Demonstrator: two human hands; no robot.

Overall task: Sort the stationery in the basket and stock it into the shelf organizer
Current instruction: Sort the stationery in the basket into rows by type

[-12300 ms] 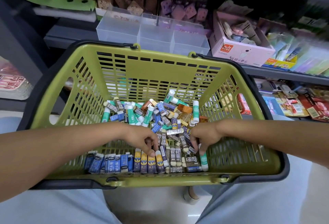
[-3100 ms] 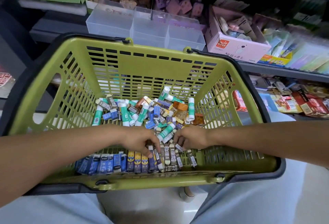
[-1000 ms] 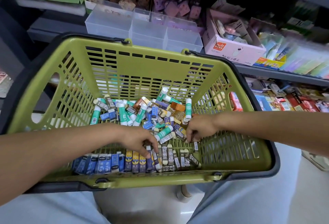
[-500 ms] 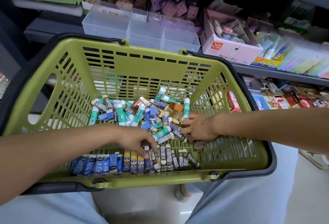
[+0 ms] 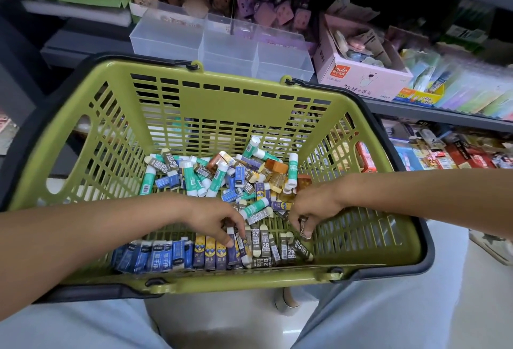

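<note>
Green basket (image 5: pixel 222 104) is sitting on the person's lap, light trousers showing below its near rim. Along the near wall inside, sorted erasers are lining up in a row: blue-sleeve erasers (image 5: pixel 155 255) at left, purple-and-yellow erasers (image 5: pixel 211 254) in the middle, grey 2B erasers (image 5: pixel 277 248) at right. Left hand (image 5: pixel 213 218) is reaching down with fingers curled, fingertips touching the row where purple ones are meeting the 2B ones; cannot tell if it is actually pinching one. Right hand (image 5: pixel 311 207) is hovering just right of the row's end, fingers curled and pinching a small dark eraser (image 5: pixel 304 226) pointing down. Farther in, the unsorted pile (image 5: pixel 222 173) is lying on the basket floor: green-and-white glue sticks (image 5: pixel 292 168), loose blue and 2B erasers, some amber-orange blocks (image 5: pixel 276 166). Beyond the far rim, the clear shelf organizer (image 5: pixel 222 43) is standing on the shelf, its compartments looking bare. Pink carton (image 5: pixel 361 76) with small items is sitting just right of it. Blurry packaged goods are filling the shelves at far right.
</note>
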